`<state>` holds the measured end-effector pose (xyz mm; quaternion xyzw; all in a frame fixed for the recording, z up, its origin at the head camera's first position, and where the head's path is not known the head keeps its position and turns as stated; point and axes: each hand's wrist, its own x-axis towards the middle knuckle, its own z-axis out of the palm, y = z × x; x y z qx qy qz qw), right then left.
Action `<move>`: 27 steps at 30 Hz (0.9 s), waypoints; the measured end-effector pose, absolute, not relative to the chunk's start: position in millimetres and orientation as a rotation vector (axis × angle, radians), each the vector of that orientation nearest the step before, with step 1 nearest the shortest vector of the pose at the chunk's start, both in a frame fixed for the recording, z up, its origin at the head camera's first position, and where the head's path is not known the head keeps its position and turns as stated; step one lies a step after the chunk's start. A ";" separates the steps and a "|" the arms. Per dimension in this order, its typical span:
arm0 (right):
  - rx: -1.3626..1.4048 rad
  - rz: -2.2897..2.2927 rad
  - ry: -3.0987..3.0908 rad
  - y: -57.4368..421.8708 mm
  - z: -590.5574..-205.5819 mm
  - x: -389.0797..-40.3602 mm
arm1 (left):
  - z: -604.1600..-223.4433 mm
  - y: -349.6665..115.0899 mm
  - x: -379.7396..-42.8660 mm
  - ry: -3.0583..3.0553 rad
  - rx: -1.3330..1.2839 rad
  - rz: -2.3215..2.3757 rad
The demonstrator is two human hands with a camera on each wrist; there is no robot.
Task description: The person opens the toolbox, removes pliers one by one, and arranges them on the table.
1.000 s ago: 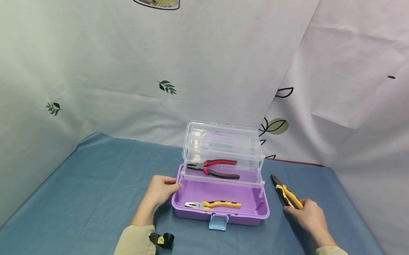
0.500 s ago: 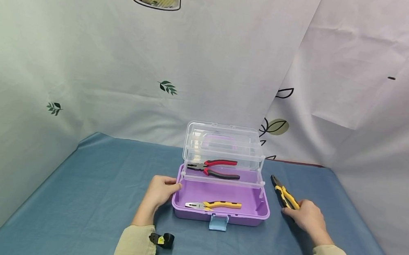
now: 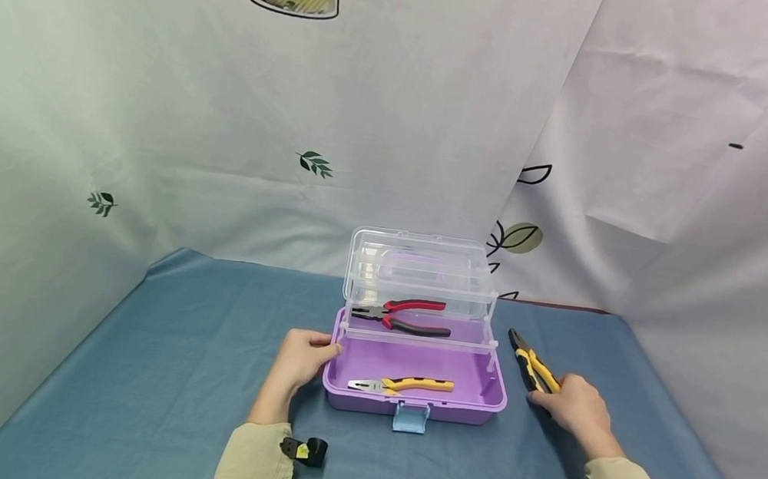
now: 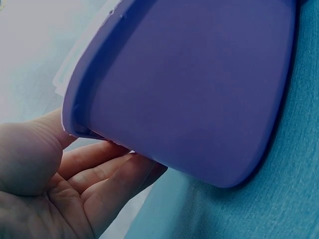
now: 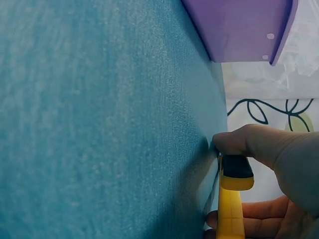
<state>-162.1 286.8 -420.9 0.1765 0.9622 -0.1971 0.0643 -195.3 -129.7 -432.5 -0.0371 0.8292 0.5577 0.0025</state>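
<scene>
Right of the open purple plastic toolbox (image 3: 368, 405), the right hand (image 3: 579, 409) grips yellow-and-black pliers (image 3: 524, 352); gathering both handles (image 3: 545, 371) should prevent twisting. The left hand (image 3: 303, 359), pinching the toolbox's left rim (image 3: 327, 375), should steady it.

Downward head, close wrist views share the box (image 3: 400, 361).

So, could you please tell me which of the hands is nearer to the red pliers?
Left. The left hand grips the box, left of the red pliers; the right hand is farther off, right of the box, holding yellow pliers.
</scene>
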 end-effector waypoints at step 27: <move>0.483 -0.535 2.914 281.1 -421.7 -161.1 | -428.6 -129.5 -193.4 2.599 -0.115 1.732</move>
